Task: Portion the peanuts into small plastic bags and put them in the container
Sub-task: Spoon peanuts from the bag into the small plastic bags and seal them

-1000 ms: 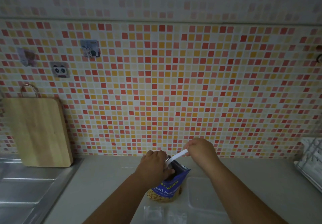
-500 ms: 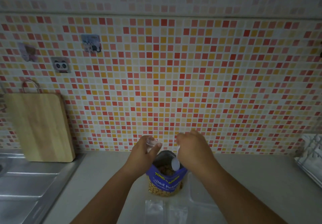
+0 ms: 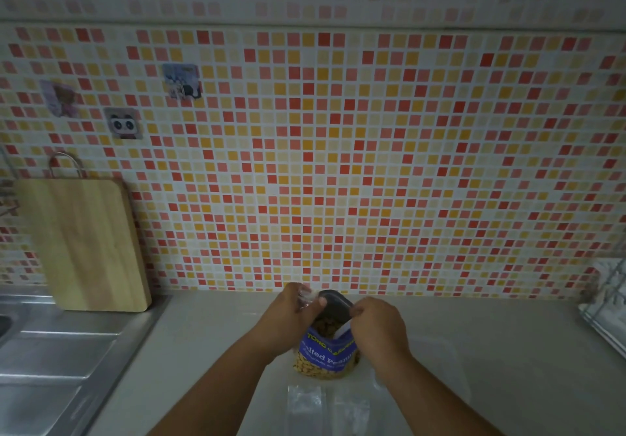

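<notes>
Nearest, two small plastic bags (image 3: 304,401) lie flat, side by side, at the near edge of the bench (image 3: 203,334). Just beyond them one blue peanut bag (image 3: 327,356) stands upright with its mouth open, and peanuts show through its clear lower part. One clear container (image 3: 443,368) sits just to its right, faint in the dim light.

The left hand (image 3: 291,317) is at the bag's left rim, its fingers curled round a third, crumpled clear bag (image 3: 306,295). The right hand (image 3: 377,323) is at the right rim, its fingers closed on one white spoon (image 3: 342,330), which dips into the mouth and is mostly hidden.

Bare bench runs left to the steel sink (image 3: 50,351) and right to a wire rack (image 3: 606,307). Farther back, one wooden cutting board (image 3: 84,242) leans on the tiled wall (image 3: 372,164), which carries three stickers (image 3: 123,124).
</notes>
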The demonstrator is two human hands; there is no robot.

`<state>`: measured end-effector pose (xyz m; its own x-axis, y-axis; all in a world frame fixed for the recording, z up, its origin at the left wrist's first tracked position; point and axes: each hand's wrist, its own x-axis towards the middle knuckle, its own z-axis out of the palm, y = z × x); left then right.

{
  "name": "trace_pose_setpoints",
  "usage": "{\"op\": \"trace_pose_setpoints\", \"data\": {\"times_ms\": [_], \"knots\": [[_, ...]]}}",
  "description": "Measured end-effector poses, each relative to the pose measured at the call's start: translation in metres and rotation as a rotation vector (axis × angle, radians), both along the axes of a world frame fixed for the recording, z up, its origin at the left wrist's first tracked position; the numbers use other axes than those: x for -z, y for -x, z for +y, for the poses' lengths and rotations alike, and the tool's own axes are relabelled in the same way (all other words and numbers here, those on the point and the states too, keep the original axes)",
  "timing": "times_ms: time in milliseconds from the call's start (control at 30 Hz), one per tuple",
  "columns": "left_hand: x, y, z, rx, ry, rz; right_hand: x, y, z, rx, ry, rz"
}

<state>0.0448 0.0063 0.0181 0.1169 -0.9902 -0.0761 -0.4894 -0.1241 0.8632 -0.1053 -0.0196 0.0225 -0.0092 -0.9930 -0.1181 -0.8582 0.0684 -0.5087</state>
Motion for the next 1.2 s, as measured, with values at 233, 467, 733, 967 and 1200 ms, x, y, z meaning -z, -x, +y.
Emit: {"op": "trace_pose_setpoints", "data": {"times_ms": [233, 467, 733, 967, 1200], "knots": [[-0.003, -0.009, -0.001, -0.023, -0.02, 0.045, 0.004, 0.018, -0.01, 0.02, -0.007, -0.179], [-0.005, -0.024, -0.005, -0.081, 0.083, -0.11, -0.003, 0.036, -0.015, -0.011, -0.046, -0.116], [0.001, -0.018, -0.003, 0.053, 0.14, -0.524, -0.016, 0.055, -0.028, -0.055, -0.083, 0.17], [0.0, -0.005, -0.007, 0.149, 0.176, -0.77, -0.043, 0.063, -0.048, -0.126, -0.17, 0.376], [-0.002, 0.007, -0.015, 0.164, 0.194, -0.795, -0.061, 0.045, -0.047, -0.123, -0.196, 0.241]]}}
